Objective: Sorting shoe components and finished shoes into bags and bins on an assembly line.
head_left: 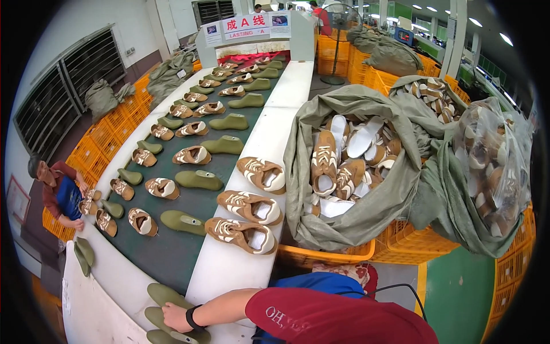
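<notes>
Down at the bottom, my left hand [175,317] lies on a stack of olive green shoe lasts [166,295] at the near end of the white table [229,269], its fingers [166,321] curled over the top last and touching it; whether they have closed into a full grip I cannot tell, since the hand hides them. A black wristband [193,317] sits on that wrist, and my red sleeve [338,318] runs off to the right of it. My right hand is out of sight.

Far to the left of my fingers, a person [57,192] in a red and blue top leans over the far edge of the dark green conveyor belt [172,252], hands on a brown and white shoe upper [89,206]. Just above my fingers the belt carries rows of brown uppers and single green lasts [182,222], running away toward a sign at the far end.

Up and to the right of my fingers, three brown and white shoe uppers [242,234] rest in a line on the white table edge. Further right, an open olive cloth sack [349,218] full of the same uppers sits on orange crates [412,246], and beyond it a clear plastic bag [495,166] holds more.
</notes>
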`<action>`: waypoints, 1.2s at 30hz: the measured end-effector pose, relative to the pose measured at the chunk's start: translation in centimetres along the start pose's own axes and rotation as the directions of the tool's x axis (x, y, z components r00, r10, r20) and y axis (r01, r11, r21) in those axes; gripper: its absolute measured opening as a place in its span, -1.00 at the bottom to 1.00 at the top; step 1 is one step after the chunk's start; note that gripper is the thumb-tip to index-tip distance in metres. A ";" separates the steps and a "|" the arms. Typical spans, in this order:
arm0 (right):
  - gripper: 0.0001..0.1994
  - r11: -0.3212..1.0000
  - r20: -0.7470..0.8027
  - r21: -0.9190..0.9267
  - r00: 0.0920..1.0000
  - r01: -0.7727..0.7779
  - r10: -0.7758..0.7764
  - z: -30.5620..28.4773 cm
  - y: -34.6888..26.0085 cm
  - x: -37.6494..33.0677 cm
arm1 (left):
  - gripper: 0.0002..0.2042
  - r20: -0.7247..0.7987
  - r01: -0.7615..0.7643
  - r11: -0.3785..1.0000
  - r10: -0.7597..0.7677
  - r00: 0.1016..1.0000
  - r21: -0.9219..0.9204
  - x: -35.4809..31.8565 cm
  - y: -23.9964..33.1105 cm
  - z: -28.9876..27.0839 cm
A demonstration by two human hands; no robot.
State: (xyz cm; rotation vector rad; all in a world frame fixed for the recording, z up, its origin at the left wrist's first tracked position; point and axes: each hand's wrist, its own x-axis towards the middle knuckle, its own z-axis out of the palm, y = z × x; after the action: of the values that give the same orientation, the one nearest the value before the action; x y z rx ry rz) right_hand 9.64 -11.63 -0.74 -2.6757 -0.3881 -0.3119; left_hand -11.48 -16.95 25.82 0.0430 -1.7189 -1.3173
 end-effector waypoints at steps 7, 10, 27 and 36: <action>-0.87 0.998 -0.008 -0.060 1.000 -0.029 0.029 -0.9 0.5 -0.7 | -0.74 0.006 -0.072 0.997 0.072 0.997 0.029 -0.3 0.1 0.1; -0.87 1.000 -0.021 -0.021 1.000 0.007 -0.007 -0.8 -0.4 -0.4 | -0.73 0.021 -0.046 0.995 0.045 0.999 0.086 -0.2 0.4 0.0; -0.86 0.997 -0.057 0.047 0.996 0.066 -0.063 -0.9 -0.1 -0.6 | -0.73 -0.148 -0.256 0.911 0.316 0.937 0.324 -1.9 0.8 2.3; -0.88 0.996 -0.100 0.048 0.992 0.076 -0.071 -0.7 0.2 -0.7 | -0.72 -0.169 -0.231 0.881 0.323 0.931 0.412 -3.2 2.2 1.7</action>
State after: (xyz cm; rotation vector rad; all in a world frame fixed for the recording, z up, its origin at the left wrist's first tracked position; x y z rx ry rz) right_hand 8.95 -12.28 -0.37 -2.5877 -0.4583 -0.4479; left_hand -9.78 -13.07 25.56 0.1646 -1.6833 -0.7164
